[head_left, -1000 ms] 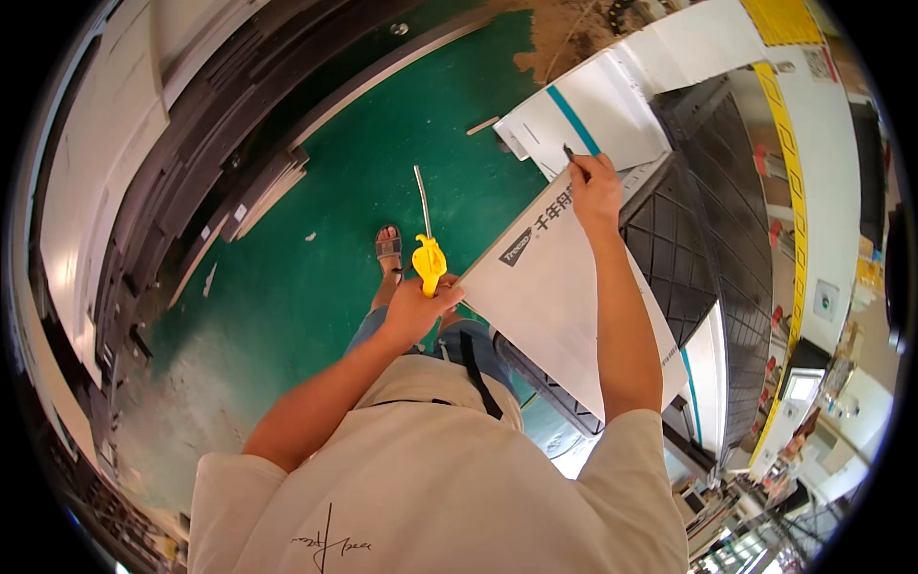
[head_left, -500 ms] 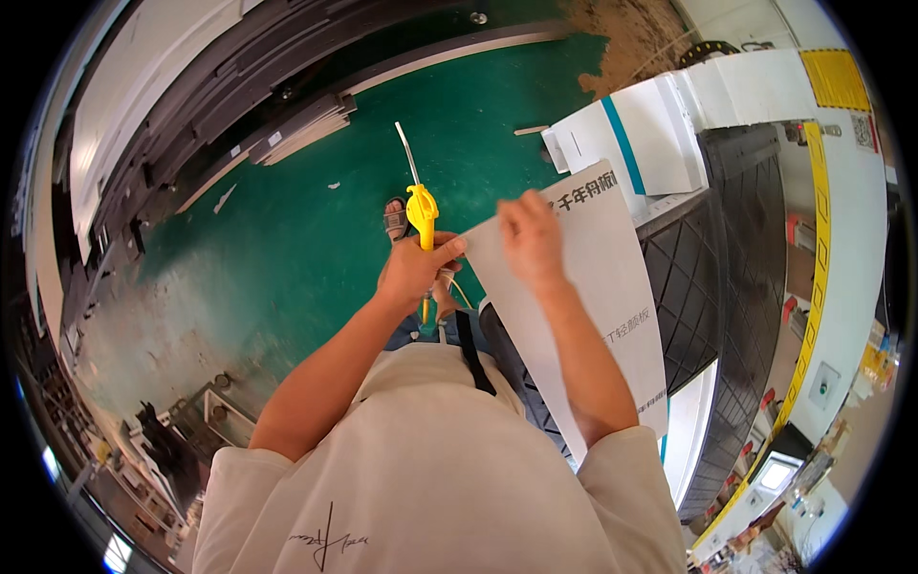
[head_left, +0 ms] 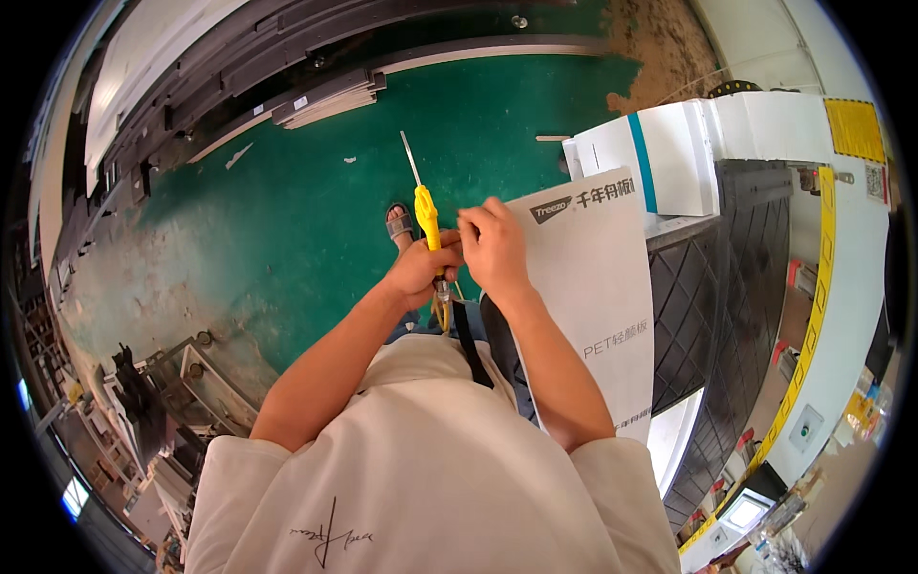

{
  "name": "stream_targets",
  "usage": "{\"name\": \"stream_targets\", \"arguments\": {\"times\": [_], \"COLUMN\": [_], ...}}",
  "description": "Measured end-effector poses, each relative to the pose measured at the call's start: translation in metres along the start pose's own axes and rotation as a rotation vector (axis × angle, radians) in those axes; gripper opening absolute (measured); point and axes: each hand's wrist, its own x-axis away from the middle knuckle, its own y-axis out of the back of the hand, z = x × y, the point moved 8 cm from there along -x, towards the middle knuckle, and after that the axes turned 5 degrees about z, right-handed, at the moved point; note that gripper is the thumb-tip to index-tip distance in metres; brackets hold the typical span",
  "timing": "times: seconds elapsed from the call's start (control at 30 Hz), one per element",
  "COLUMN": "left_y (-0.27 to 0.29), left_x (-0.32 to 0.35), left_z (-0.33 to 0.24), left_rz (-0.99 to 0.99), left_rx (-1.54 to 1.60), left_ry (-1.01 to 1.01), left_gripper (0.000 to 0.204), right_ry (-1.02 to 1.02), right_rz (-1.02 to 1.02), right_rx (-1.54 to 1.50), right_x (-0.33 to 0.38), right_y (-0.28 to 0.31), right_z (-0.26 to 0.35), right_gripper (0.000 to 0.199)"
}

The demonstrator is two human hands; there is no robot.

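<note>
My left hand (head_left: 419,272) is wrapped round the handle of a yellow air blow gun (head_left: 426,212). Its thin metal nozzle points away from me over the floor. A yellowish hose hangs below the grip. Close beside it, my right hand (head_left: 495,251) is closed, fingers curled and thumb side toward the left hand. Whatever its fingers may pinch is hidden. Under the right hand and forearm lies a long pale panel (head_left: 598,277) with dark print, and the right hand covers its near-left corner area.
The panel rests by a machine bed with dark slatted surface (head_left: 684,287). A white machine housing (head_left: 679,153) with a teal stripe stands beyond. Stacked boards (head_left: 330,103) lie on the green floor (head_left: 287,201) at far left. A metal frame (head_left: 225,392) stands at left.
My right hand has moved left and nearer to me, from above the panel to beside the left hand. The blow gun has turned slightly in my left hand. The whole view has shifted a little.
</note>
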Motion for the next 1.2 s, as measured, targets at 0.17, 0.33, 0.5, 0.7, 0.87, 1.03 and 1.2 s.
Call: {"name": "stream_targets", "arguments": {"times": [0.17,0.33,0.5,0.7,0.87,1.03,1.2], "left_y": [-0.008,0.013,0.027,0.048,0.007,-0.060,-0.071], "left_x": [0.011,0.002,-0.002,-0.021,-0.078,-0.138,-0.165], "left_z": [-0.001,0.026,0.035,-0.035,-0.144,-0.119,-0.071], "left_rz": [0.078,0.142,0.200,-0.037,0.035,0.285,0.484], "left_rx": [0.085,0.230,0.253,-0.258,-1.005,-1.426,-1.144], "left_ry": [-0.014,0.040,0.041,0.037,0.028,0.369,0.421], "left_gripper": [0.074,0.078,0.074,0.063,0.060,0.049,0.056], "right_ry": [-0.099,-0.024,-0.044,0.209,0.420,0.600,0.736], "right_rz": [-0.289,-0.097,-0.052,0.105,0.353,0.409,0.420], "right_rx": [0.056,0.218,0.005,0.208,0.297,0.287,0.243], "right_x": [-0.016,0.003,0.011,-0.005,-0.018,-0.024,-0.027], "right_y": [0.097,0.016,0.009,0.041,0.025,0.015,0.007], "right_z": [-0.063,-0.013,-0.001,-0.008,0.015,0.013,0.011], "right_gripper": [0.007,0.002,0.010,0.012,0.014,0.013,0.014]}}
